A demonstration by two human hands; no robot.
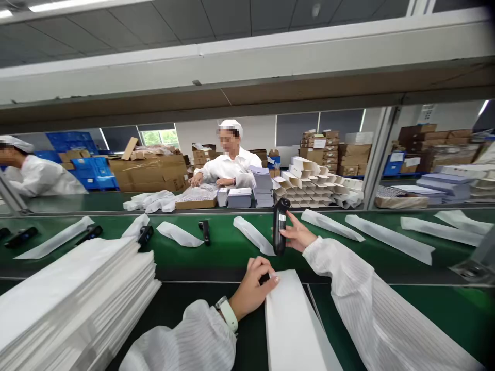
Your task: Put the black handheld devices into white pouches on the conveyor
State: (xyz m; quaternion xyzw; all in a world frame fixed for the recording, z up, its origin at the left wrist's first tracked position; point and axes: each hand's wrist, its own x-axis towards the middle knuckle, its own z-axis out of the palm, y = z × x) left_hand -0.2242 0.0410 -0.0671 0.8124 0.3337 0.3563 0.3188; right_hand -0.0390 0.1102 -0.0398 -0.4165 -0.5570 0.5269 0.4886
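My right hand (pixel 299 234) is closed around a black handheld device (pixel 279 226) with a small white label, held upright above the green conveyor belt. Below it, my left hand (pixel 255 286) pinches the top left corner of a long white packing sleeve (pixel 294 319) lying in front of me; whether one sleeve or a stack is there, I cannot tell. A loose white sleeve (pixel 253 234) rests on the belt just left of the device. Another black device (pixel 204 232) lies farther left, beside a white sleeve (pixel 178 233).
A tall pile of white sleeves (pixel 77 293) stands at my left. More sleeves (pixel 390 237) lie along the belt (pixel 228 260). Across it, a co-worker (pixel 232 159) in white handles items near stacked open boxes (pixel 309 180). A metal post (pixel 382 154) rises at right.
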